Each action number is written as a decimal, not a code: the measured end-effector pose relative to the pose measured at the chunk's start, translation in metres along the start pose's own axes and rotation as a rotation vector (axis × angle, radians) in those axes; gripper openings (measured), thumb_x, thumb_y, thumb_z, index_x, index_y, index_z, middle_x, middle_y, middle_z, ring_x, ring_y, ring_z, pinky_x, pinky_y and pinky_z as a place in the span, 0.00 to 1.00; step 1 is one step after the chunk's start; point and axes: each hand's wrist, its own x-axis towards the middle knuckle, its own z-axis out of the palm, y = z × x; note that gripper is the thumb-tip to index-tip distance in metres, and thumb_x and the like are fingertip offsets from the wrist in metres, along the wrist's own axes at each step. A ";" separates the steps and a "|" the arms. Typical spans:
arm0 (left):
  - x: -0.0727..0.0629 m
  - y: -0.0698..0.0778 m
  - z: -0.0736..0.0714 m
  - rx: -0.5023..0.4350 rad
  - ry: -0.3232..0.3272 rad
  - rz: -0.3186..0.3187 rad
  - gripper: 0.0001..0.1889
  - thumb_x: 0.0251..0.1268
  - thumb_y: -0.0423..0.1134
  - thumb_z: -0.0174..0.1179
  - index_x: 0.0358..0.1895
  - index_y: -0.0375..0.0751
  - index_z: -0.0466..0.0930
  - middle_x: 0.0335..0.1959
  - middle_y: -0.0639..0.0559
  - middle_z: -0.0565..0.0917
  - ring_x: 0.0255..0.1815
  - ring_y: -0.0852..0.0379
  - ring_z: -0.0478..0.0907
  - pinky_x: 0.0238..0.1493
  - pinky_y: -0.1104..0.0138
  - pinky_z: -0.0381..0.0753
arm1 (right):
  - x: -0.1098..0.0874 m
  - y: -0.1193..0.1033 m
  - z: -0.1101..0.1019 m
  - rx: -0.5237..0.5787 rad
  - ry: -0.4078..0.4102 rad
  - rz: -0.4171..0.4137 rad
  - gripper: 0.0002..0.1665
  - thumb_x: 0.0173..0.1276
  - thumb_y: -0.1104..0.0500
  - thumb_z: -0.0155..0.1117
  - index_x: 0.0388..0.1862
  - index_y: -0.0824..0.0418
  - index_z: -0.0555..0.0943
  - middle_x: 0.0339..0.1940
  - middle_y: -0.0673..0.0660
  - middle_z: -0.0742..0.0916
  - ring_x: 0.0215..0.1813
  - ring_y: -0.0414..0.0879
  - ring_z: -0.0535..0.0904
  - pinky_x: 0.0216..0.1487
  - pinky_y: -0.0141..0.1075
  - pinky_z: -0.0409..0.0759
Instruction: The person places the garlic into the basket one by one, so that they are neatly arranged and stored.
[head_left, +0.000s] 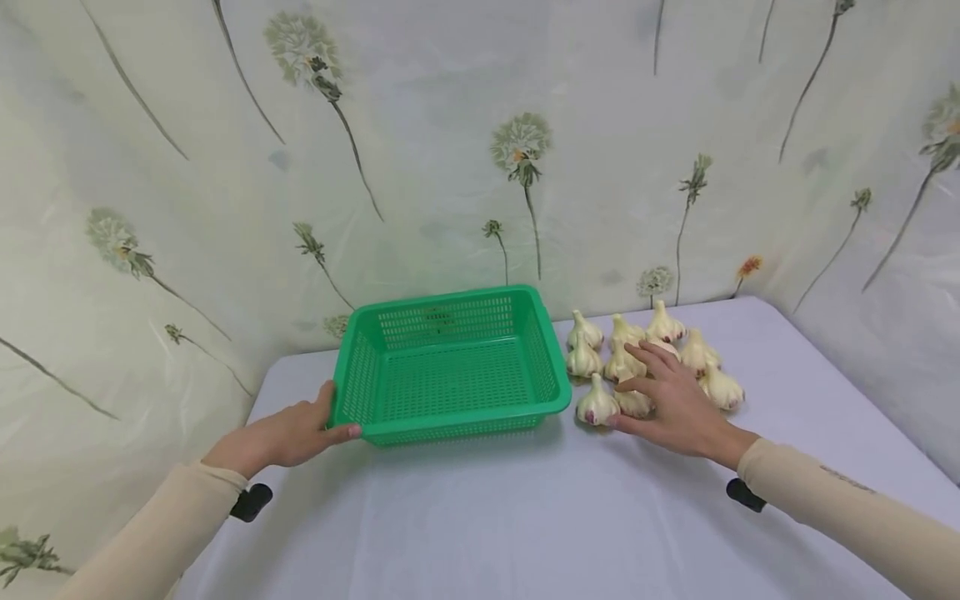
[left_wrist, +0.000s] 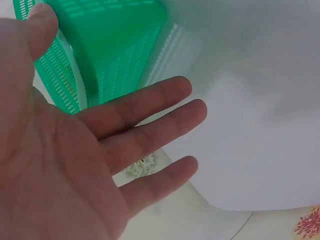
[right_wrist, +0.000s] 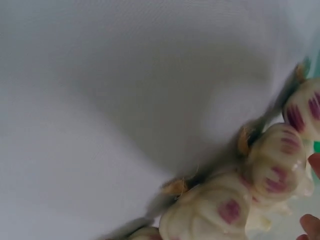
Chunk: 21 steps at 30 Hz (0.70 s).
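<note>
A green plastic basket (head_left: 453, 421) with slotted walls stands on the cloth-covered table, and nothing lies in it. At its left front corner is my left hand (head_left: 288, 433), its thumb against the basket; in the left wrist view three fingers (left_wrist: 155, 130) extend straight beside the green wall. To the right of the basket, several white garlic bulbs (head_left: 583, 360) with purple marks sit close together. My right hand (head_left: 678, 408) reaches over the group with spread fingers, the thumb beside a front garlic bulb (head_left: 597, 406). Whether it touches that bulb is hard to tell.
A pale cloth (head_left: 480, 517) covers the table. Behind it and at both sides hangs a curtain (head_left: 435, 167) printed with dandelions. Other garlic bulbs (head_left: 722, 388) lie under and past my right hand. In the right wrist view, bulbs (right_wrist: 210, 210) line the lower right.
</note>
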 end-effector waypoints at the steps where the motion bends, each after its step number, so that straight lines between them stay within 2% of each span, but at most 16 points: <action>1: 0.000 0.000 0.000 -0.006 -0.006 -0.003 0.59 0.78 0.65 0.56 0.81 0.17 0.34 0.71 0.18 0.71 0.74 0.25 0.71 0.70 0.37 0.71 | 0.001 0.000 0.003 0.003 -0.003 -0.005 0.26 0.58 0.40 0.84 0.46 0.57 0.92 0.78 0.70 0.74 0.81 0.70 0.60 0.71 0.76 0.59; 5: -0.002 0.004 0.000 0.018 -0.026 -0.014 0.58 0.80 0.63 0.56 0.80 0.16 0.33 0.70 0.16 0.71 0.74 0.23 0.70 0.71 0.37 0.70 | 0.003 0.000 0.014 -0.015 0.007 -0.032 0.26 0.57 0.41 0.85 0.46 0.58 0.92 0.77 0.71 0.74 0.81 0.71 0.61 0.70 0.75 0.62; 12: 0.002 0.012 -0.001 0.041 -0.057 -0.045 0.57 0.81 0.60 0.55 0.80 0.15 0.31 0.67 0.17 0.74 0.73 0.23 0.70 0.73 0.37 0.69 | 0.005 0.000 0.029 -0.058 0.024 -0.022 0.29 0.57 0.43 0.84 0.48 0.62 0.91 0.77 0.71 0.74 0.80 0.69 0.62 0.66 0.76 0.66; 15: 0.003 0.013 -0.001 0.037 -0.074 -0.065 0.57 0.81 0.61 0.55 0.80 0.15 0.30 0.69 0.17 0.73 0.75 0.22 0.69 0.73 0.36 0.68 | 0.006 -0.002 0.034 -0.082 0.045 -0.061 0.30 0.57 0.43 0.85 0.48 0.65 0.91 0.76 0.73 0.75 0.78 0.70 0.64 0.68 0.74 0.66; 18: 0.003 0.012 -0.001 0.036 -0.083 -0.081 0.58 0.81 0.61 0.55 0.80 0.16 0.29 0.68 0.17 0.74 0.74 0.23 0.69 0.73 0.37 0.68 | 0.009 -0.003 0.038 -0.103 0.069 -0.112 0.27 0.58 0.46 0.83 0.46 0.66 0.90 0.76 0.73 0.74 0.78 0.71 0.63 0.69 0.72 0.65; 21: 0.002 0.013 -0.003 0.037 -0.085 -0.084 0.58 0.81 0.61 0.55 0.80 0.16 0.28 0.68 0.18 0.75 0.74 0.24 0.70 0.73 0.37 0.69 | 0.014 -0.007 0.037 -0.118 0.065 -0.119 0.25 0.59 0.47 0.79 0.46 0.65 0.89 0.79 0.71 0.71 0.80 0.71 0.60 0.70 0.72 0.62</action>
